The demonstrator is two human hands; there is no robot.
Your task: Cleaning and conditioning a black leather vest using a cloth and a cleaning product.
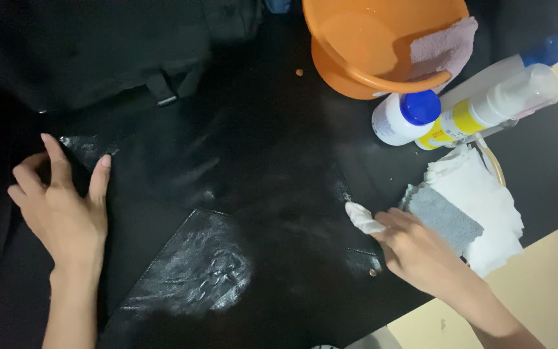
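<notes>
My left hand [59,207] spreads flat on the limp, slick black leather garment [227,213]; my right hand [414,249] pinches a soft white wipe [363,218].

1 head view; looks steeply down, close over the dark worktop [279,129].

Left hand [62,210] spread flat; right hand [414,249] clenched.

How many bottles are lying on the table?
3, all lying right of the orange basin: a white bottle with a blue cap, a foam pump bottle, and a long white bottle behind it. More may be hidden.
</notes>
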